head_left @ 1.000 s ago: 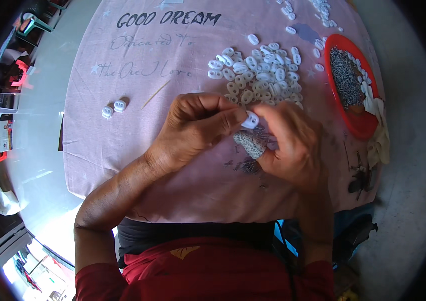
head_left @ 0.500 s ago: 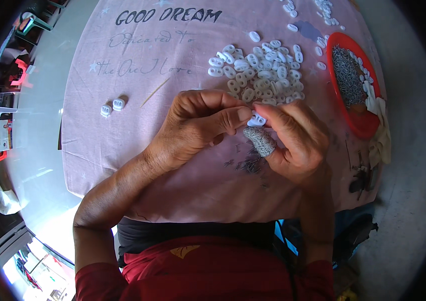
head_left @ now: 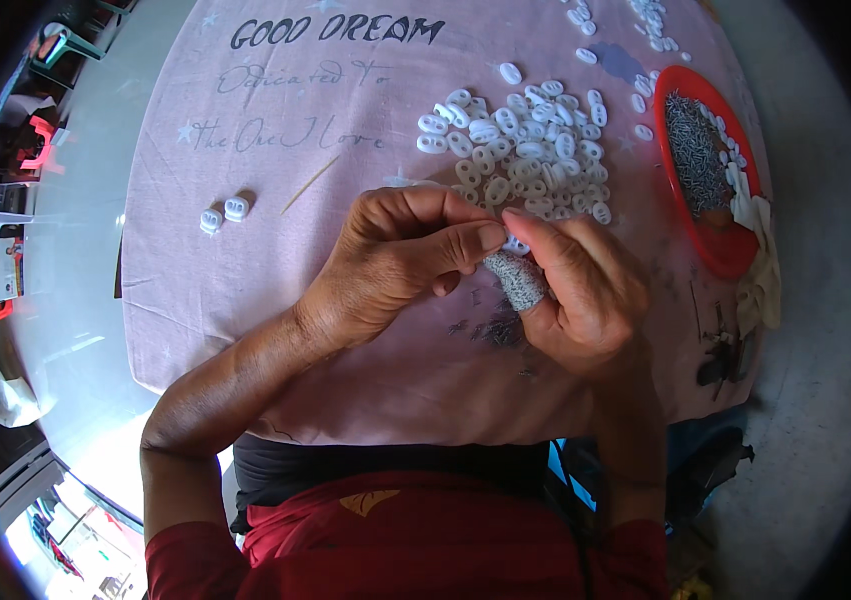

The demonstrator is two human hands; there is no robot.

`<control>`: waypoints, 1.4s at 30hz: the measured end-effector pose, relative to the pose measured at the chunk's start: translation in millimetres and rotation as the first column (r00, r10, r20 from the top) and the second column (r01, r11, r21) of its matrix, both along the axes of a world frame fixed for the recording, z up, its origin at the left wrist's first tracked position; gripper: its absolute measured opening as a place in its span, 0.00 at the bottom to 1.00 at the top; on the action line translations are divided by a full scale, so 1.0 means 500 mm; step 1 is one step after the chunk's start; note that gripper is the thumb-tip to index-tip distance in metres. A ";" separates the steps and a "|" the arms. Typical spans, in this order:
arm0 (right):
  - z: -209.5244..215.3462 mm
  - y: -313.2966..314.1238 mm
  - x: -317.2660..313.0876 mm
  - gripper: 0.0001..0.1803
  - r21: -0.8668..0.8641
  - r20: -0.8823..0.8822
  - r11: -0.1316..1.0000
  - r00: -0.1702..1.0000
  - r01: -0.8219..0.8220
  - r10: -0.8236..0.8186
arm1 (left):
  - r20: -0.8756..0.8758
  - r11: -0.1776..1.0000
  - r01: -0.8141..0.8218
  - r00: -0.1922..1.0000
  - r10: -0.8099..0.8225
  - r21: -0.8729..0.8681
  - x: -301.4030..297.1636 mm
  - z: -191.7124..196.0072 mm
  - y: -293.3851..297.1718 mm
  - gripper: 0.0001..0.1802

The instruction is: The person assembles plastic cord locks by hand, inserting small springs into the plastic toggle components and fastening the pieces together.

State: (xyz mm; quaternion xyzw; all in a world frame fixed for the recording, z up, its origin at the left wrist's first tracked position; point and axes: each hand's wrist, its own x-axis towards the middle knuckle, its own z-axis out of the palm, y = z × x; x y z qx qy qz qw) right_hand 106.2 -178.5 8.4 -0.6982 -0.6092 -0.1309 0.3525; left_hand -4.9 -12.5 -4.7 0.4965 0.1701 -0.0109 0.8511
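A small white plastic two-hole cord lock [head_left: 516, 245] is pinched between my hands, mostly covered by fingers. My right hand [head_left: 585, 290] grips it from the right; a grey speckled knitted sleeve [head_left: 517, 280] covers the thumb, which presses from below. My left hand [head_left: 370, 260] is closed, with thumb and index finger together at the upper left side of the piece. Whether something smaller is between those fingertips is hidden. Just beyond my fingers lies a heap of similar white two-hole pieces [head_left: 530, 140]. Small dark metal springs [head_left: 495, 325] are scattered beneath my hands.
At the right, a red basin [head_left: 660, 130] holds many small metal springs [head_left: 695, 145] and some white pieces. Pale gloves [head_left: 757, 250] hang beside it. Two white cord locks [head_left: 223, 214] and a thin wooden stick [head_left: 308, 186] lie left on the pink cloth [head_left: 215, 330].
Both hands have shifted slightly downward around the cord lock. My right index finger has moved left and closer to my left thumb, so less of the piece shows.
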 end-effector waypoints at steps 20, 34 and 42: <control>0.032 0.006 -0.004 0.10 -0.038 -0.149 0.999 0.989 0.008 -0.013 | 0.181 0.971 -0.057 0.983 0.014 0.234 -0.013 0.018 0.007 0.04; 0.006 -0.025 0.034 0.08 -0.185 -0.046 0.981 0.997 0.051 -0.060 | -0.065 -0.037 0.083 0.938 0.339 0.996 -0.168 0.061 0.246 0.06; 0.012 -0.028 0.034 0.08 -0.308 -0.127 0.951 0.992 -0.022 -0.018 | 0.117 -0.094 -0.090 0.937 0.329 0.991 -0.174 0.027 0.223 0.08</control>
